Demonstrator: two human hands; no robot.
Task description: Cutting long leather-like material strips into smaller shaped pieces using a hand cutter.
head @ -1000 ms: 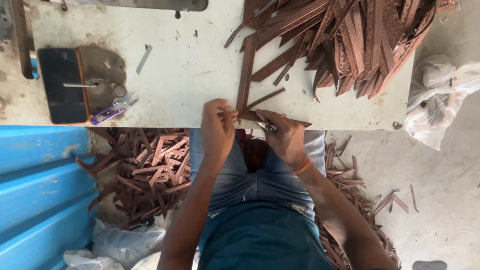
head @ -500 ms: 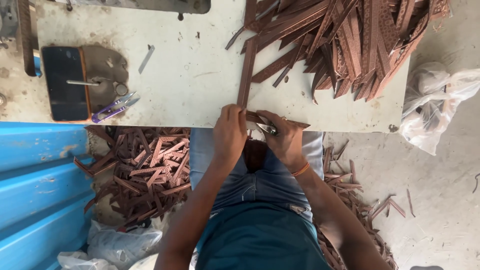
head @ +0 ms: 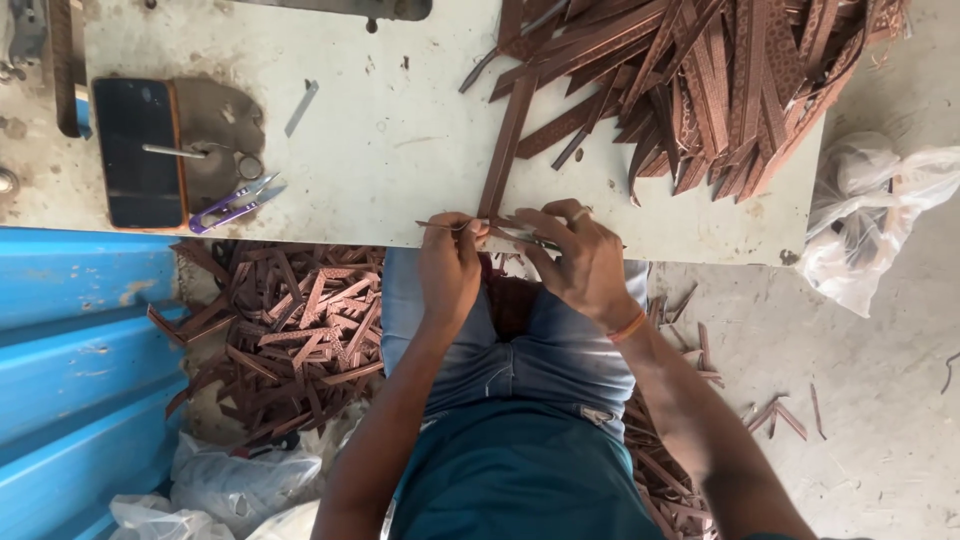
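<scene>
Left hand shifted toward 9 o'clock, both hands' fingers pinching a brown strip at the bench edge, right hand at 3 o'clock.

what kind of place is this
Likely a small craft or sewing workshop. A worn white worktable carries a big heap of brown patterned strips, more cut strips litter the floor, and purple thread snips lie by a sewing-machine plate.

A dark phone lies by purple snips; white plastic bags sit beside the table.
</scene>
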